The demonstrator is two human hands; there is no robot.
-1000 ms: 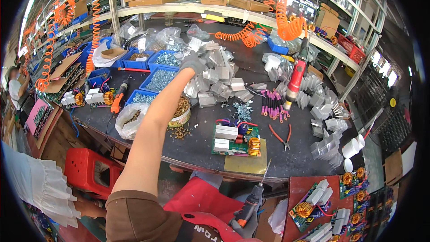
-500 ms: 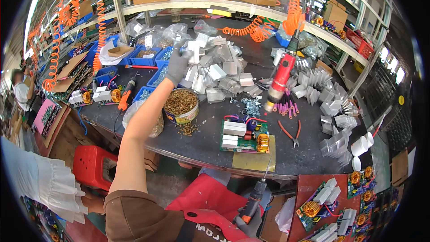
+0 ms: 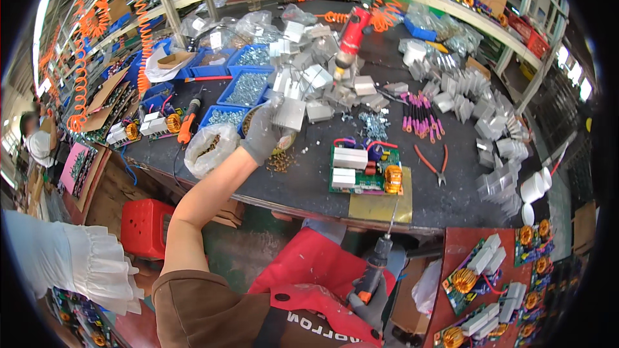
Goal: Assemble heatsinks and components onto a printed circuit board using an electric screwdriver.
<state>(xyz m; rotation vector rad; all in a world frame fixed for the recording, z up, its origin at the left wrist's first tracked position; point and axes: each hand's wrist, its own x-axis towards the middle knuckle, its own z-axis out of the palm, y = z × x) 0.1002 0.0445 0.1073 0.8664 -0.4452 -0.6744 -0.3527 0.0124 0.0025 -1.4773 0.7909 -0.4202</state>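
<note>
My left hand (image 3: pixel 263 134), in a grey glove, is closed on a finned aluminium heat sink (image 3: pixel 288 113) above the tub of small brass-coloured screws (image 3: pixel 284 144), which it mostly hides. In my gloved right hand (image 3: pixel 374 312) is a black and orange electric screwdriver (image 3: pixel 374 270), held low in front of the bench with its long bit pointing up. A green circuit board (image 3: pixel 365 183) with silver heat sinks and a copper coil lies by the bench's front edge, partly over a yellowish plate (image 3: pixel 380 208). Beside the tub sits a clear bag of screws (image 3: pixel 211 148).
Loose heat sinks (image 3: pixel 316 77) are heaped at the back, near blue screw bins (image 3: pixel 245 88). A red power driver (image 3: pixel 353 35) hangs over them. Red-handled pliers (image 3: pixel 440 166), pink-ended cables (image 3: pixel 419 116) and loose screws (image 3: pixel 374 125) lie to the right. A co-worker's white sleeve (image 3: pixel 97 270) shows at left.
My left hand has come back from the heap toward me, bringing a heat sink. The view has shifted, and the hanging driver now appears further left. The screwdriver stays in my right hand.
</note>
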